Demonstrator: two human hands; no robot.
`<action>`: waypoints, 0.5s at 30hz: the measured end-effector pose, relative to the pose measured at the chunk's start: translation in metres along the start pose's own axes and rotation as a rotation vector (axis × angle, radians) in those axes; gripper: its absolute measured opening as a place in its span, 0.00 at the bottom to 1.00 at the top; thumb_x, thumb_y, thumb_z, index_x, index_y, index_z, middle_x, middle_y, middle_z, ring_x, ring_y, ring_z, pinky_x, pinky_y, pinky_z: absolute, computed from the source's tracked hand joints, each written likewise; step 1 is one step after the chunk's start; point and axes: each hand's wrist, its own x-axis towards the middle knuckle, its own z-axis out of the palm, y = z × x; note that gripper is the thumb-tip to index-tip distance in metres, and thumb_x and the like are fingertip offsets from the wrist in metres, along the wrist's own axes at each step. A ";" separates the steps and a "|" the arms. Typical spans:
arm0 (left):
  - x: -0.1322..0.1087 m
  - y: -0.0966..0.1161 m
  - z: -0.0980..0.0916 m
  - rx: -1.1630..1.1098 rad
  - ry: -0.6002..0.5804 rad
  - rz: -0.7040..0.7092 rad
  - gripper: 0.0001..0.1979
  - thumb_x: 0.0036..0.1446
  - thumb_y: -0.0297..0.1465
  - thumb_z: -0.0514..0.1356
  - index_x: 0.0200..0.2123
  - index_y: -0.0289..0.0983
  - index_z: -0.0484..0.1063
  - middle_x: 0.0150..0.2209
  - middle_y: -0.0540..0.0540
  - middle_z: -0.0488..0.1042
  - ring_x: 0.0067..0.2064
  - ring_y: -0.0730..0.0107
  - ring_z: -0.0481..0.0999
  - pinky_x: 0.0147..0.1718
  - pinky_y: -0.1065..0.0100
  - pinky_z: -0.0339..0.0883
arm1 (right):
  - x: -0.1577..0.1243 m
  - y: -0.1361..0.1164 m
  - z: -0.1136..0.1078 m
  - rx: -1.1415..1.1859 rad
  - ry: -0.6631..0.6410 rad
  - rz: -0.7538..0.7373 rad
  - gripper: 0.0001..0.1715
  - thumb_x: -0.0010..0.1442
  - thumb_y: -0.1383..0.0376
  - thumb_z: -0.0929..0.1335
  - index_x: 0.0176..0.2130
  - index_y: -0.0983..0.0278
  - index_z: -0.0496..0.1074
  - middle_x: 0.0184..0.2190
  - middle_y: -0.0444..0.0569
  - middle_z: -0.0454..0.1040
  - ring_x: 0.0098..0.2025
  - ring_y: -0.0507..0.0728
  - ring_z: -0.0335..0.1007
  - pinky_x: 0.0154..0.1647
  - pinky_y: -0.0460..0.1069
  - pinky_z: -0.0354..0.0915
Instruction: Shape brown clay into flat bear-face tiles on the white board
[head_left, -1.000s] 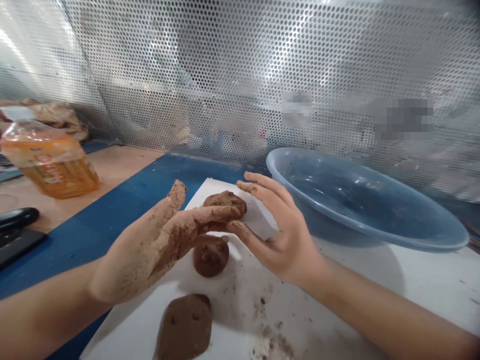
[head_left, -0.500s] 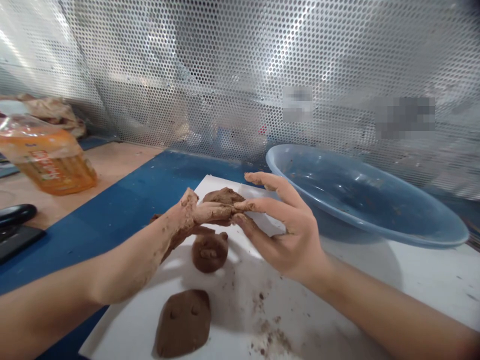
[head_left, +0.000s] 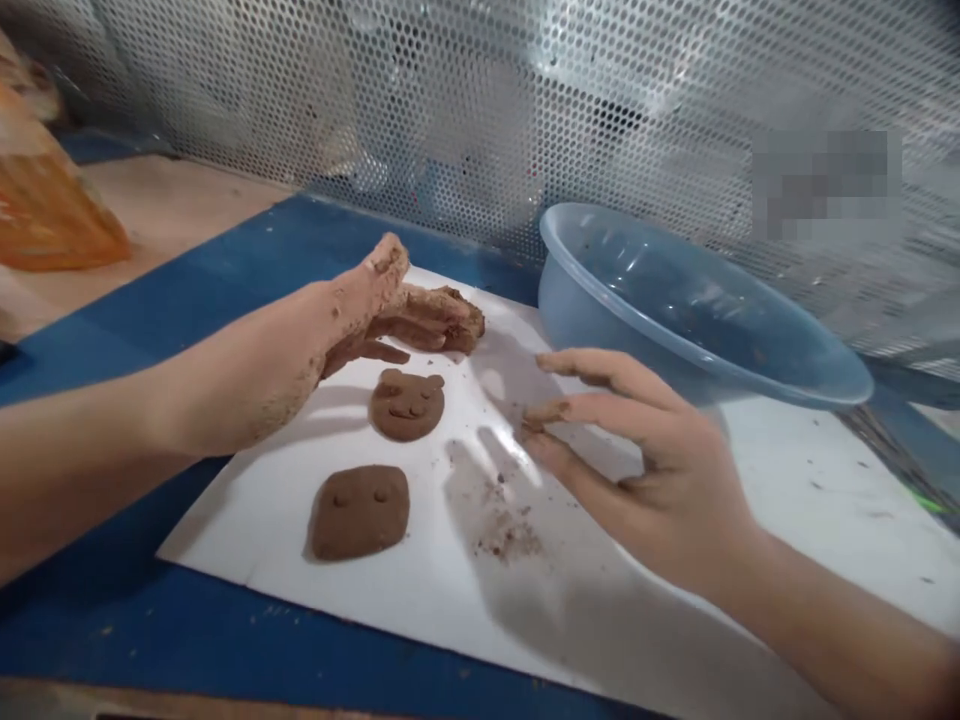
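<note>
My left hand [head_left: 300, 350], smeared with clay, is open with its fingers stretched out above the white board [head_left: 247, 530]. Just beyond its fingertips shows a rough clay lump [head_left: 471, 322]; whether they touch is hidden. My right hand [head_left: 645, 450] hovers over the board with thumb and index fingertip pinched together and the other fingers apart. Its fingertips are brown with clay, and what they pinch is too small to make out. Between the hands lies a round clay bear face [head_left: 407, 408] with ears and a mouth. Nearer me is a squarish clay slab [head_left: 361, 512] with two eye bumps.
A large blue basin [head_left: 600, 290] stands at the board's right back. Clay crumbs [head_left: 510, 535] are scattered on the board. An orange liquid bottle [head_left: 52, 200] is at the far left. A perforated metal panel [head_left: 450, 120] rises behind the blue tabletop [head_left: 300, 640].
My right hand has drawn away from the left hand's fingertips, to the right. The view has tilted down, and the bear face shows more fully.
</note>
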 end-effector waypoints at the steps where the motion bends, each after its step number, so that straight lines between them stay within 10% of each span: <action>1: 0.000 -0.001 -0.001 0.088 -0.016 0.011 0.30 0.80 0.44 0.51 0.67 0.35 0.84 0.68 0.46 0.85 0.82 0.43 0.73 0.91 0.38 0.50 | -0.012 -0.003 -0.003 0.012 -0.022 0.049 0.06 0.75 0.63 0.80 0.49 0.50 0.88 0.63 0.50 0.88 0.63 0.68 0.90 0.68 0.66 0.87; 5: 0.002 -0.001 -0.002 0.333 -0.078 -0.005 0.37 0.81 0.48 0.38 0.72 0.39 0.77 0.67 0.59 0.84 0.83 0.45 0.70 0.89 0.31 0.45 | -0.057 -0.016 -0.015 0.013 -0.025 0.193 0.07 0.76 0.59 0.79 0.53 0.49 0.87 0.64 0.50 0.87 0.62 0.66 0.91 0.61 0.61 0.89; 11: 0.007 -0.007 0.005 0.379 0.025 0.072 0.36 0.80 0.55 0.49 0.69 0.36 0.81 0.67 0.44 0.86 0.76 0.39 0.78 0.88 0.28 0.54 | -0.113 -0.030 -0.023 -0.317 -0.137 0.144 0.28 0.76 0.55 0.78 0.70 0.54 0.78 0.79 0.61 0.75 0.79 0.81 0.73 0.70 0.80 0.77; 15: 0.013 -0.016 0.001 0.415 -0.014 0.126 0.35 0.83 0.45 0.40 0.68 0.36 0.81 0.65 0.49 0.87 0.74 0.47 0.79 0.90 0.30 0.47 | -0.124 -0.034 -0.017 -0.286 -0.005 0.141 0.19 0.76 0.64 0.78 0.63 0.54 0.79 0.71 0.61 0.81 0.73 0.77 0.79 0.67 0.75 0.78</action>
